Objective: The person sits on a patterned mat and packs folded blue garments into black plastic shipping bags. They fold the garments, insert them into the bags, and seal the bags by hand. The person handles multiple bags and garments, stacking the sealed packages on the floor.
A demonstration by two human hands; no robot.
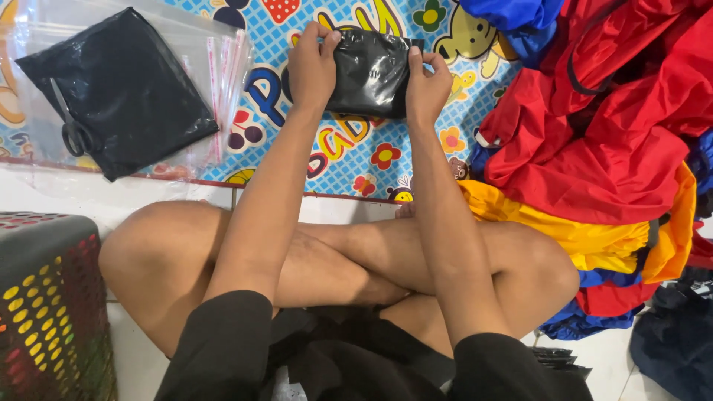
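black bundle point(370, 72) lies crosswise, left-right

— Where does the folded bundle point(371, 70) lie?

— On the play mat point(349, 152), ahead of the crossed legs point(334, 263), between the left hand point(312, 63) and the right hand point(425, 87), which touch its two ends.

— And to the left?

— A stack of plastic bags point(215, 67) lies on the mat, with a flat folded sheet point(119, 89) on it and scissors point(73, 134) at its near edge. A perforated basket point(52, 304) stands on the floor beside the left knee.

— To the right?

— A heap of garments point(609, 148), partly on the mat, partly on the floor.
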